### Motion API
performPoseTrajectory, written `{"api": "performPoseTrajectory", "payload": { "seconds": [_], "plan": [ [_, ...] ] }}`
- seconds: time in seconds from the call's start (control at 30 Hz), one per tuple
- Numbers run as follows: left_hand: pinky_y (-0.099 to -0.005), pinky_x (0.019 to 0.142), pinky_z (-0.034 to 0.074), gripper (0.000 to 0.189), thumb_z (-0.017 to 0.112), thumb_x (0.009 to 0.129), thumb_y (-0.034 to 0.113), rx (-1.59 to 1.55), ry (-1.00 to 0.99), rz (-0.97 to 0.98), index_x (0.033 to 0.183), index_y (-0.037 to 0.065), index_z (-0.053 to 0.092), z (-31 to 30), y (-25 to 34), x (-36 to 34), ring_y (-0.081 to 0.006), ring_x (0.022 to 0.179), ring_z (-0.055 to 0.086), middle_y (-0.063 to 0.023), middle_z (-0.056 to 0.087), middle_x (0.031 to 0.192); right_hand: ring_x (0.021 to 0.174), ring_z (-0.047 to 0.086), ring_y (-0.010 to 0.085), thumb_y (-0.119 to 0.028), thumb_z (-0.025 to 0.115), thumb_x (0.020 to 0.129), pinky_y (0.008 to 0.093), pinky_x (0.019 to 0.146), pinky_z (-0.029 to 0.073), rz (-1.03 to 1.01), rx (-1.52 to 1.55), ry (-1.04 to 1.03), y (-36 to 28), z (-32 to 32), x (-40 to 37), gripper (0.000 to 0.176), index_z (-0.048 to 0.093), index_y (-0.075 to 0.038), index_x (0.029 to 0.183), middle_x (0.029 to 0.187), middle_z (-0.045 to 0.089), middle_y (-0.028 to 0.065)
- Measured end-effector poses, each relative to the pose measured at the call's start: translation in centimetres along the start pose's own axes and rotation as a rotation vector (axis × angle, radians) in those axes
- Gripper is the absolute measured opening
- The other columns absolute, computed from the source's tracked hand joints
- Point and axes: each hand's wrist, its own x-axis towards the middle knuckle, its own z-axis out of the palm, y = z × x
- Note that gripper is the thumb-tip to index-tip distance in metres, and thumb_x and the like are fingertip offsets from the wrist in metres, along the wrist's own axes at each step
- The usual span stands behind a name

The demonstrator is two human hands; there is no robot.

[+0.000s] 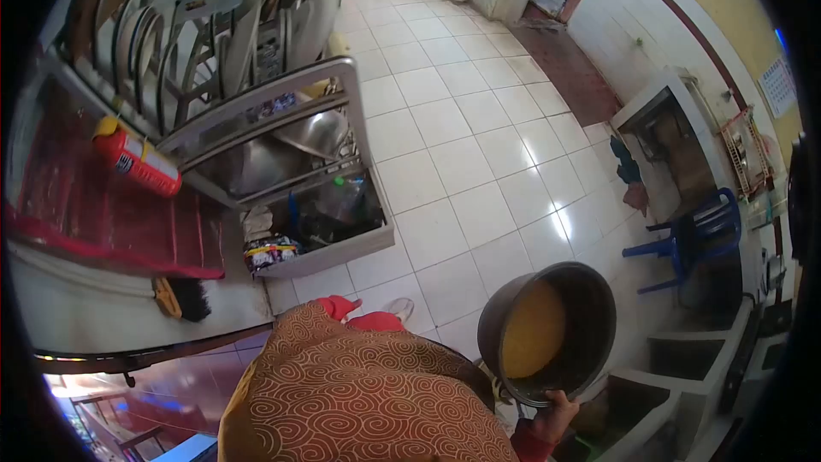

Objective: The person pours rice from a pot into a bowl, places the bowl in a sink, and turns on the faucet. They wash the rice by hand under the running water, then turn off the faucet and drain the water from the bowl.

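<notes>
1. There is one hand in view, the right hand [558, 415], which comes out of one red sleeve [528, 445].
2. This hand is grasping one dark bucket [601, 325] by its rim, with the fingers folded over the edge.
3. The left hand is outside the view, so I cannot tell its grip.
4. The bucket is at the person's right side, above the tiled floor, and its open mouth faces the camera.
5. Inside it is one yellow-brown mass [532, 338]; I cannot tell what food or liquid it is.
6. The person wears one garment with a swirl pattern [368, 385].
7. On the left stands one dish rack [357, 120] with several plates [137, 47]; they overlap, so an exact number is not possible.
8. Near this rack are one red bottle [141, 162] with a yellow cap and one brush [184, 299] with black bristles.
9. On the right, well apart from the rack, is one blue plastic chair [697, 235].
</notes>
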Motion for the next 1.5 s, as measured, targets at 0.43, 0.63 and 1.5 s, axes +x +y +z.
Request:
{"api": "performPoseTrajectory", "payload": {
  "seconds": [0.43,0.63,1.5],
  "plan": [
    [-0.0240,0.035,0.036,0.050,0.042,0.078,0.057,-1.050,0.297,0.372,0.107,0.018,0.052,-25.3,31.1,5.4,-0.0086,0.046,0.045,-0.0005,0.059,0.088,0.081,0.051,0.0183,0.000,0.049,0.055,0.0271,0.076,0.039,-0.041,-0.162,-0.102,-8.1,8.4,24.7,0.045,0.048,0.003,0.100,0.091,0.054,0.0081],
    [-0.0237,0.036,0.038,0.031,0.053,0.081,0.038,-1.311,0.608,0.196,0.103,0.016,0.053,-26.0,34.9,6.5,-0.0081,0.051,0.050,0.0005,0.059,0.085,0.060,0.054,0.0202,-0.002,0.057,0.061,0.0312,0.051,0.045,-0.049,-0.382,0.021,-12.6,13.1,37.6,0.028,0.055,0.008,0.087,0.074,0.057,0.0127],
    [-0.0318,0.076,0.044,0.021,0.048,0.083,0.009,-1.736,2.317,-0.257,0.103,0.008,0.043,-65.7,17.1,7.8,-0.0220,0.091,0.049,-0.0098,0.051,0.100,0.041,0.033,0.0126,-0.018,0.061,0.059,0.0254,0.036,0.025,0.393,-0.787,-0.208,-13.7,50.8,58.2,0.019,0.047,-0.007,0.055,0.053,0.041,-0.0007]
  ]
}}
